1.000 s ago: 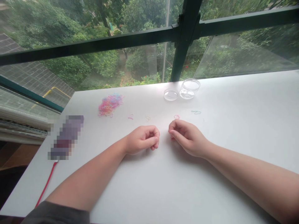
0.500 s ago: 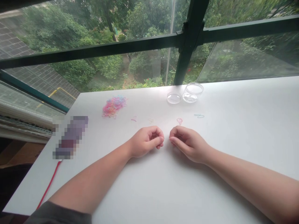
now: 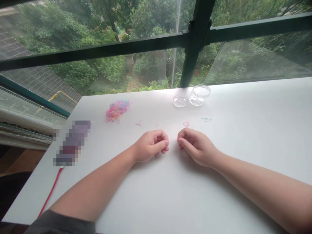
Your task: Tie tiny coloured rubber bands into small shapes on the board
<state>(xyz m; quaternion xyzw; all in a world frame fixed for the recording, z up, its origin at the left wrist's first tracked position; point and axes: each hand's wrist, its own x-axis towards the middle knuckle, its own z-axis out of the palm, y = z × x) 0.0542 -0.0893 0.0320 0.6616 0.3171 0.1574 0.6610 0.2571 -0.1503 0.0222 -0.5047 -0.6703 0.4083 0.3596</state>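
Okay, head view: left hand (image 3: 151, 146) and right hand (image 3: 197, 146) face each other just above the surface (image 3: 156, 198), thumbs against curled fingers, small gap between. A faint pale strand (image 3: 173, 142) spans that gap, running from left fingertips to right fingertips. Both sets of fingers read as pinched on its ends; the grip points themselves are hidden, and I can't tell if it's a single or doubled band.

Loose bands sit beyond the fingers: pink loop (image 3: 186, 123) just past the right knuckles, pale yellow band (image 3: 156, 124) just past the left hand, pink band (image 3: 138, 123) further left, teal band (image 3: 206, 119) beyond the right hand. Multicolored band pile (image 3: 118, 110) is far left, well apart from both hands. Clear jar (image 3: 200, 96) stands near the window edge, clear shallow lid (image 3: 180, 101) just left of it. Blurred-out dark slab (image 3: 74, 142) at left, red cable (image 3: 50, 193) at its near end.
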